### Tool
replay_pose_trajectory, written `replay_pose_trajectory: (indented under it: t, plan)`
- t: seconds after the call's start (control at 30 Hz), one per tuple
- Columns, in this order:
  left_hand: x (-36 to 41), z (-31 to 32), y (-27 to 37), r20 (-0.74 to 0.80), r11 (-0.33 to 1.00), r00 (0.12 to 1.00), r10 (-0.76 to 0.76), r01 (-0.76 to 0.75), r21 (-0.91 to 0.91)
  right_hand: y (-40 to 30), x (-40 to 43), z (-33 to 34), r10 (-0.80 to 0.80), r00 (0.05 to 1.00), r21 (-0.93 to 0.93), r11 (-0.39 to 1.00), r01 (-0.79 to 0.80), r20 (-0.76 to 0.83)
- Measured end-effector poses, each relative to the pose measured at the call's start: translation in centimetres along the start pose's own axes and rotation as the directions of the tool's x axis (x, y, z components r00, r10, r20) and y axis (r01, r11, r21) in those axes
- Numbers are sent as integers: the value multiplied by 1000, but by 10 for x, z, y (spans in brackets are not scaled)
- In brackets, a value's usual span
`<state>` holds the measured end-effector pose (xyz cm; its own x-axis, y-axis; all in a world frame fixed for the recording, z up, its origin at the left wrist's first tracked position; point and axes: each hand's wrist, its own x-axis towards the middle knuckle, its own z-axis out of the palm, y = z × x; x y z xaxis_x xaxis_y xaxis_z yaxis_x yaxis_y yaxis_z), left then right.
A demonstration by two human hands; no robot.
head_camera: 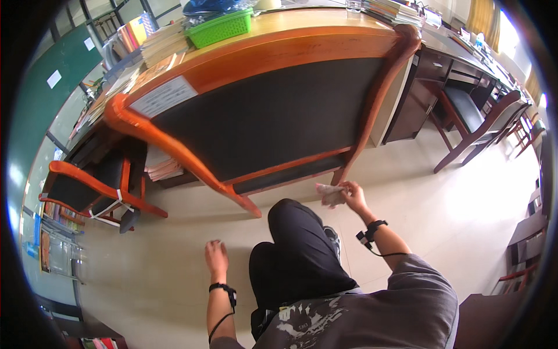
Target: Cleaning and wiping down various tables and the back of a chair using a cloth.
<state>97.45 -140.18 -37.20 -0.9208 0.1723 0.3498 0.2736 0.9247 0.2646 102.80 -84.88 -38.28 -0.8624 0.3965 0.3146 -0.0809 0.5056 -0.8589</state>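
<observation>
My right hand (355, 198) pinches a crumpled greyish cloth (332, 196) with pinkish edges. It is low beside the right rear leg of a wooden chair, and I cannot tell whether the cloth touches that leg. The chair has an orange-brown frame (279, 48) and a black padded back (270, 113); its rear faces me. A paper label (165, 97) with writing is stuck on the upper left of the frame. Off to my left side, my left hand (216, 257) hangs over the floor with nothing visible in it, its fingers slightly apart.
Beyond the chair is a desk (296, 18) bearing a green plastic basket (220, 28), stacked books (163, 43) and a drinking glass (353, 6). A second chair (96, 187) stands at left, another (475, 118) at right by a dark desk. Pale tiled floor (165, 270) surrounds my legs.
</observation>
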Motion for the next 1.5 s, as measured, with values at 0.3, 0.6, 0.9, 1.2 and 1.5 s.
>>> replay_pose_trajectory:
  t: [0.3,0.6,0.9,1.2,1.5]
  plan:
    - [92,-29,156,-25,773,792,610,-602,-199,-201,20,-89,-108,994,190,976,107,-8]
    - [97,-45,265,-602,282,525,601,-844,-455,-293,-22,-43,-134,982,-1,991,136,136]
    - [78,-1,246,-148,445,682,717,-610,-655,-224,-45,-6,272,903,415,817,-400,333]
    - [85,119,263,272,666,901,338,-25,-746,-85,-27,-89,624,768,561,690,-458,-141]
    - [106,224,398,65,554,925,373,-167,-816,41,-38,-61,885,428,809,384,-445,-184]
